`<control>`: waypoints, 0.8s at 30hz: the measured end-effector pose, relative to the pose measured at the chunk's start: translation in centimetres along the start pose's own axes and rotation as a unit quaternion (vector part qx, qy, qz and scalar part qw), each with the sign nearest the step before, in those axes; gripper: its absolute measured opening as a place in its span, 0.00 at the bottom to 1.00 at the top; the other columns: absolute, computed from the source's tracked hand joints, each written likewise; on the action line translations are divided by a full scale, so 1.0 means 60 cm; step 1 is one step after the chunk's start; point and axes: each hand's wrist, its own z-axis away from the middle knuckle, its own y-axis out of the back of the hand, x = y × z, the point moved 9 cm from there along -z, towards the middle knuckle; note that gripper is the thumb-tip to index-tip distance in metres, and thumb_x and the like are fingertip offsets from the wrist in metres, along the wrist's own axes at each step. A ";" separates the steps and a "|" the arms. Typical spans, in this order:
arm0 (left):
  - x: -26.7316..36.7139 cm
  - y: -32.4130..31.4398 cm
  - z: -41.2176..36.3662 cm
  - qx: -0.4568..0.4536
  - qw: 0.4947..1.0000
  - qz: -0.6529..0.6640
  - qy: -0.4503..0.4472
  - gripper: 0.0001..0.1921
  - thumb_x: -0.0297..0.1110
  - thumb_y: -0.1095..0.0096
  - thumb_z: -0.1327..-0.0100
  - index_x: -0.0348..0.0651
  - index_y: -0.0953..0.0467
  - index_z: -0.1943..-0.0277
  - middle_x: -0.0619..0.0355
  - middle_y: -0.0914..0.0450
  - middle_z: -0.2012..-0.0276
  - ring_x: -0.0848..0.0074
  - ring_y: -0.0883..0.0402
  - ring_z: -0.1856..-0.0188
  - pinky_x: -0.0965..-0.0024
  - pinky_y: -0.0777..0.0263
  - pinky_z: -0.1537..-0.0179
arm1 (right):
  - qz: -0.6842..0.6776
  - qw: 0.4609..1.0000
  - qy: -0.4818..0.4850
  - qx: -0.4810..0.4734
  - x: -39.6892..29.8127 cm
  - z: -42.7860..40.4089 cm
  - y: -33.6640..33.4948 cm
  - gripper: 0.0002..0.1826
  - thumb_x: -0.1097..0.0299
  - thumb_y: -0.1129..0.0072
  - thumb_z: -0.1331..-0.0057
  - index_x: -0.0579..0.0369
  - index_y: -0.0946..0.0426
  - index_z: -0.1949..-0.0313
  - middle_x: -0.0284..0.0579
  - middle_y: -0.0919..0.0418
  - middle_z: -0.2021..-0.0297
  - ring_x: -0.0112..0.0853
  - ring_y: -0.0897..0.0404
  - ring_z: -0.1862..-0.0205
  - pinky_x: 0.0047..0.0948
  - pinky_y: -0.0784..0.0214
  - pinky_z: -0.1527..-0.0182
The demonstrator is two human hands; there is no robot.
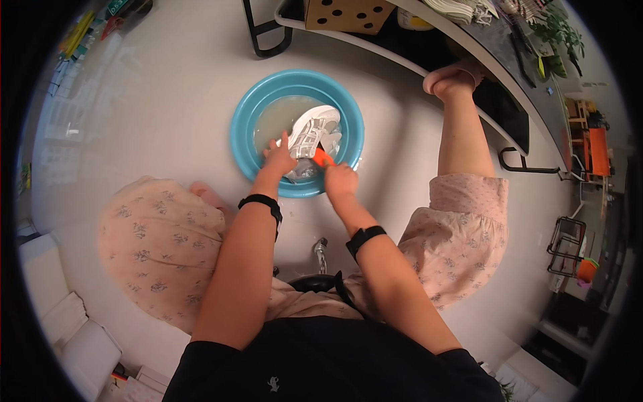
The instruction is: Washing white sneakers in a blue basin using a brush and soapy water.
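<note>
Before me a blue plastic basin (240,135) stands on the floor with cloudy water (274,115) in it. A white sneaker with grey trim (310,131) is tilted on its side above the water. My left hand (279,157) holds it at the near left end, fingers spread along its edge. In my right hand (342,182) is the orange handle of a brush (323,158), its head against the sneaker's near side and mostly hidden. Beneath the sneaker lies another pale, partly submerged thing (304,170), perhaps a second shoe; I cannot tell.
A low table or shelf unit (412,65) runs along the far right, with a spotted cardboard box (346,15) on its lower level. My legs stretch out on both sides of the basin. A metal tap-like fitting (321,251) sits between my forearms.
</note>
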 end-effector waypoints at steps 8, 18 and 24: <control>-0.023 -0.003 -0.016 -0.002 1.000 0.023 0.016 0.46 0.35 0.41 0.56 0.60 0.63 0.38 0.49 0.58 0.40 0.45 0.52 0.43 0.46 0.47 0.48 | -0.134 0.980 0.066 -0.131 -0.088 0.053 -0.019 0.11 0.67 0.58 0.43 0.52 0.25 0.67 0.50 0.25 0.68 0.40 0.24 0.68 0.36 0.31 0.67; -0.010 -0.010 -0.001 -0.017 0.999 0.023 0.030 0.45 0.34 0.41 0.55 0.62 0.64 0.38 0.51 0.59 0.40 0.47 0.54 0.42 0.43 0.47 0.49 | -0.032 0.997 0.010 -0.064 -0.006 0.007 0.004 0.10 0.71 0.56 0.47 0.54 0.24 0.69 0.46 0.25 0.71 0.37 0.23 0.68 0.33 0.30 0.68; -0.027 -0.012 -0.016 -0.022 0.999 0.009 0.035 0.42 0.34 0.43 0.52 0.59 0.63 0.38 0.48 0.62 0.39 0.46 0.55 0.41 0.45 0.48 0.48 | -0.072 0.990 0.093 -0.077 -0.081 0.039 0.002 0.17 0.72 0.62 0.43 0.42 0.30 0.56 0.49 0.27 0.67 0.40 0.24 0.68 0.34 0.30 0.69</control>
